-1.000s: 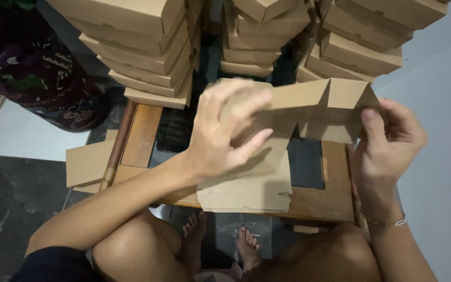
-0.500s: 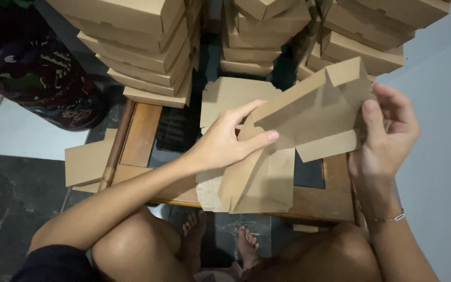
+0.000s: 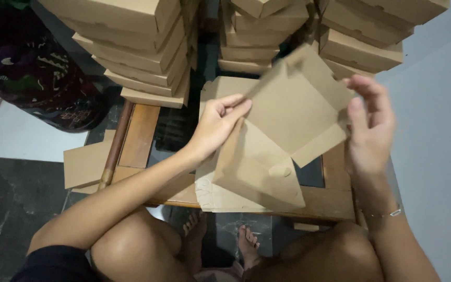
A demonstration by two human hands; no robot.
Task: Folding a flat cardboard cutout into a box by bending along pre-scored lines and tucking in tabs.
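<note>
A half-folded brown cardboard box (image 3: pixel 293 112) hangs tilted above a low wooden table (image 3: pixel 141 130), one flap drooping toward me. My left hand (image 3: pixel 216 125) pinches its left edge with fingers and thumb. My right hand (image 3: pixel 369 125) is at the box's right corner, fingers loosely curled, thumb against the flap. Under the box a pile of flat cardboard blanks (image 3: pixel 217 196) lies on the table.
Three tall stacks of folded brown boxes (image 3: pixel 131 47) (image 3: pixel 257 31) (image 3: pixel 371 36) stand at the table's far side. A flat cardboard sheet (image 3: pixel 84 164) leans off the table's left side. A dark patterned cloth (image 3: pixel 27 68) is at the far left, a grey wall (image 3: pixel 439 136) at the right.
The box has been turned and lifted up to the right, its broad panel now facing me. My left hand slid from its top to its left edge; my right hand's fingers loosened.
</note>
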